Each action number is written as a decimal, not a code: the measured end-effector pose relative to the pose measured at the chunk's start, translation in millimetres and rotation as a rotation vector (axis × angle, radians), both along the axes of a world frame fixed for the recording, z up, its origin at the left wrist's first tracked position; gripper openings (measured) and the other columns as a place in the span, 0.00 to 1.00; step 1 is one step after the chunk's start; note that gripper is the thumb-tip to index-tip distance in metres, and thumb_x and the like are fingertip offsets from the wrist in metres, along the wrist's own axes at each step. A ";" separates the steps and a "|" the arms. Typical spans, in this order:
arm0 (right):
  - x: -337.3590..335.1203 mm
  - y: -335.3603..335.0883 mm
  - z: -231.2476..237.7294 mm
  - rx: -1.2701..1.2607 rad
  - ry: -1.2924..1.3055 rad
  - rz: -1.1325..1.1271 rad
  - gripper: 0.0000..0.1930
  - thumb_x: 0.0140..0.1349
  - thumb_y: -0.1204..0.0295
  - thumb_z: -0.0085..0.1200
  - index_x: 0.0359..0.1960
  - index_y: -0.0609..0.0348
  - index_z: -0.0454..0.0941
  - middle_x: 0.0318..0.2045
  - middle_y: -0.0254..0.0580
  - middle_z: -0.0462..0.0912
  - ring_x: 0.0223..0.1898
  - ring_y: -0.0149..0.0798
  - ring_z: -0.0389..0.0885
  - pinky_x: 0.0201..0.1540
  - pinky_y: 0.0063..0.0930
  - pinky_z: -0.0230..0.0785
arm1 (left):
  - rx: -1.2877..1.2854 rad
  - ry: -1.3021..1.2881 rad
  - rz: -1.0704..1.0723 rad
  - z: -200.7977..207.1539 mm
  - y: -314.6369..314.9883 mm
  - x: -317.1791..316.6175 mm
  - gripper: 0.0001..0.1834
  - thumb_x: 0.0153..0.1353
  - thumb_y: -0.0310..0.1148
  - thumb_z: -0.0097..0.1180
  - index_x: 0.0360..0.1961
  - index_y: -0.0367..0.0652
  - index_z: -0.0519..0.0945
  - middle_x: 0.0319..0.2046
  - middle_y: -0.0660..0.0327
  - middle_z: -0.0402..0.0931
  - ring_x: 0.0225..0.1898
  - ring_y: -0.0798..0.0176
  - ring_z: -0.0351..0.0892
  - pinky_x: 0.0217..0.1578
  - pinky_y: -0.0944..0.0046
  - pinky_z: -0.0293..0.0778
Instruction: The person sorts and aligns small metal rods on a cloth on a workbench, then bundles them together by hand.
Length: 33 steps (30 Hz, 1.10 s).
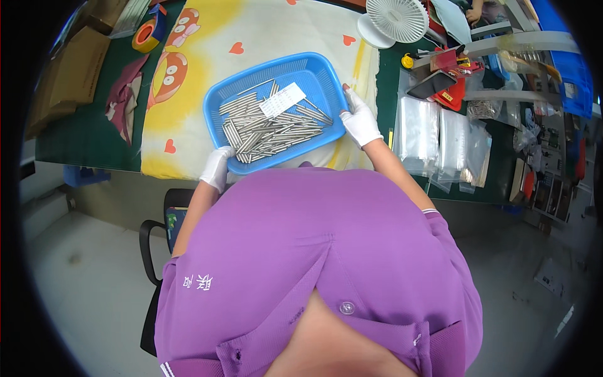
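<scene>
A blue plastic basket (317, 70) rests on the patterned cloth in front of me. Many slim metal rods (276, 129) lie loose in it, with a white printed slip (284, 100) on top of them. My left hand (217, 168), in a white glove, grips the basket's near left corner; part of its fingers is hidden by the rim. On the right side, my right hand (361, 119), also gloved in white, holds the basket's wall, with the thumb and fingers closed about the rim.
A yellow and white cloth (207, 50) covers the green table (75, 144). Clear plastic bags (418, 132) lie at the right, near a red tool (449, 94). A white fan (397, 20) stands at the back. Cardboard boxes (78, 66), tape (147, 36) and a maroon cloth (124, 100) are at the left.
</scene>
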State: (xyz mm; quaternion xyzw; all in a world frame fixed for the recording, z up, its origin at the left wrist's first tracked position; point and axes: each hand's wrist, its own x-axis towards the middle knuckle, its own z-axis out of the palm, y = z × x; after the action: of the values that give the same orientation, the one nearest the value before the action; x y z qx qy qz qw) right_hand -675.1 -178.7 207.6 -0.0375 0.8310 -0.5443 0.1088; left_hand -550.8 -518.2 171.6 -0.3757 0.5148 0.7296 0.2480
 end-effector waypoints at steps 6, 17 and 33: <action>8.0 -15.0 -13.8 0.251 -0.085 0.018 0.35 0.56 0.79 0.47 0.68 0.53 0.54 0.55 0.59 0.73 0.55 0.55 0.73 0.56 0.33 0.65 | -0.090 -0.042 -0.078 -17.4 -7.2 -17.1 0.13 0.59 0.32 0.45 0.43 0.38 0.74 0.34 0.54 0.77 0.30 0.54 0.78 0.30 0.56 0.77; 8.9 -25.6 -2.0 0.365 -0.163 -0.021 0.32 0.56 0.78 0.50 0.65 0.56 0.58 0.50 0.60 0.75 0.51 0.58 0.75 0.54 0.37 0.67 | 0.042 -0.167 0.076 12.6 0.9 -25.2 0.13 0.61 0.30 0.46 0.43 0.33 0.75 0.37 0.53 0.77 0.38 0.57 0.78 0.42 0.58 0.75; -39.5 -88.6 7.4 0.723 0.141 0.314 0.31 0.54 0.68 0.58 0.60 0.58 0.64 0.55 0.51 0.69 0.46 0.53 0.78 0.47 0.41 0.73 | -0.098 -0.014 0.008 -30.3 -7.8 -12.3 0.14 0.62 0.33 0.47 0.42 0.35 0.78 0.37 0.58 0.77 0.38 0.62 0.76 0.42 0.64 0.72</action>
State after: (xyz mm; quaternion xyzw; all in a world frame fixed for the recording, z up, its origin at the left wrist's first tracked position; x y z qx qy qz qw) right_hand -714.7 -267.3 215.0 -0.1605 0.9585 -0.1896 0.1396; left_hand -563.2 -526.0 141.4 -0.3944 0.5469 0.7017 0.2299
